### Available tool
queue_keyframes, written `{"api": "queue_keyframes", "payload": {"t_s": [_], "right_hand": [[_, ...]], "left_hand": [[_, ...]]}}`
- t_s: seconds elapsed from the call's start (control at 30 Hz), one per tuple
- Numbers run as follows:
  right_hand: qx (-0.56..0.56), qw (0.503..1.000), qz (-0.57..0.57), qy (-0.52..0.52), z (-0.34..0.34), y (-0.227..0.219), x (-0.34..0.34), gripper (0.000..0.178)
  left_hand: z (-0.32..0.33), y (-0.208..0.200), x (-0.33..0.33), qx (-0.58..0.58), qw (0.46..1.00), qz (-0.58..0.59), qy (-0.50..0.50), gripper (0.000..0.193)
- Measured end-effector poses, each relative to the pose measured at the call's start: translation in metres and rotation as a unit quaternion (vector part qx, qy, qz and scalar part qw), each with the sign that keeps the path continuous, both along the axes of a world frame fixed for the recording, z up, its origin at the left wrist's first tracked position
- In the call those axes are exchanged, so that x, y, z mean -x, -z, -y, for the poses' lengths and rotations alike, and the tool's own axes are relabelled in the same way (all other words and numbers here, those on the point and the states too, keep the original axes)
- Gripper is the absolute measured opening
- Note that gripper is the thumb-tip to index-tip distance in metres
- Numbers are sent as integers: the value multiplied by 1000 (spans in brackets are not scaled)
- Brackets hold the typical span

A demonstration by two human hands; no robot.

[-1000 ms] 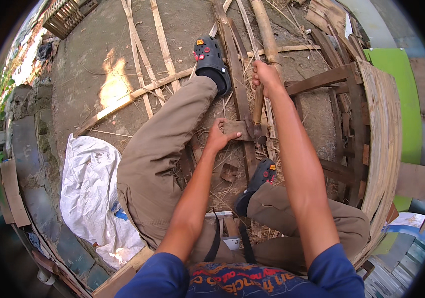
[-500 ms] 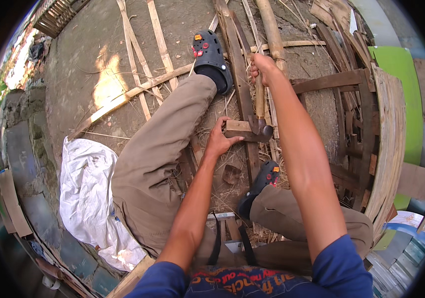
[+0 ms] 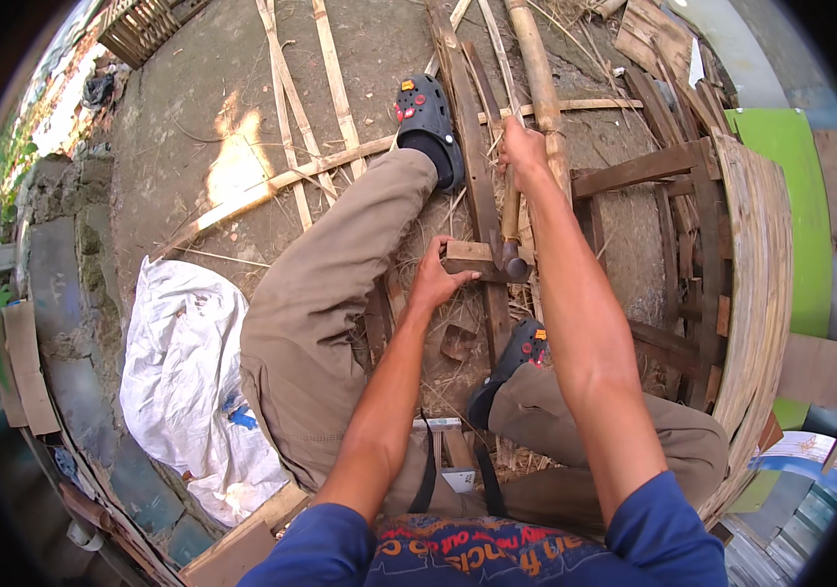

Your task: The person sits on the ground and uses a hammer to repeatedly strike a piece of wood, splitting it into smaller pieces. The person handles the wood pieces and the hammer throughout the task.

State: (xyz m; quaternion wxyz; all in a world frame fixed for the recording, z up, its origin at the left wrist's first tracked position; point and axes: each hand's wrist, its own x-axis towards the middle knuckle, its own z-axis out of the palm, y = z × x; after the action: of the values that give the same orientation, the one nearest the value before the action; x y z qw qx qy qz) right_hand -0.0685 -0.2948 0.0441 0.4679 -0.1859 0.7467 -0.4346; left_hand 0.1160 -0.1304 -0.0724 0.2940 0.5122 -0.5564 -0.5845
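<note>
My right hand (image 3: pixel 523 152) is wrapped round the wooden handle of a hammer (image 3: pixel 510 220), whose dark metal head lies at the right end of a short wood block (image 3: pixel 470 252). My left hand (image 3: pixel 438 277) grips that block by its left end, thumb on the near side and fingers on the far side. Under the block runs a long dark wooden plank (image 3: pixel 480 191), stretching away from me on the ground. Whether the hammer head touches the block or hangs just over it, I cannot tell.
My clog-shod feet (image 3: pixel 430 122) rest either side of the plank. Bamboo strips (image 3: pixel 340 88) and a bamboo pole (image 3: pixel 539 73) lie beyond. To the right stand a dark wooden frame (image 3: pixel 648 168) and a plywood board (image 3: pixel 756 313). A white sack (image 3: pixel 183 352) lies at left.
The hammer head has shifted slightly left and nearer the block's end. My right hand has moved slightly down with the handle. My left hand keeps its hold, and the whole view has shifted a little.
</note>
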Motion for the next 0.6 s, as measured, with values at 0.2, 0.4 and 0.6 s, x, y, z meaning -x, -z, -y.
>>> {"api": "queue_keyframes", "payload": {"t_s": [0.2,0.4,0.6], "right_hand": [[91,994,-61,10,-18,-2,6,41],[75,985,-155,23,-31,-9,7,45],[180,981,-50,48,-75,-36,-7,25]], "left_hand": [[-1,-14,3,12,999,35,13,74],[-3,-30,0,57,996,67,29,71],[-6,-40,-1,51,992,107,49,69]]}}
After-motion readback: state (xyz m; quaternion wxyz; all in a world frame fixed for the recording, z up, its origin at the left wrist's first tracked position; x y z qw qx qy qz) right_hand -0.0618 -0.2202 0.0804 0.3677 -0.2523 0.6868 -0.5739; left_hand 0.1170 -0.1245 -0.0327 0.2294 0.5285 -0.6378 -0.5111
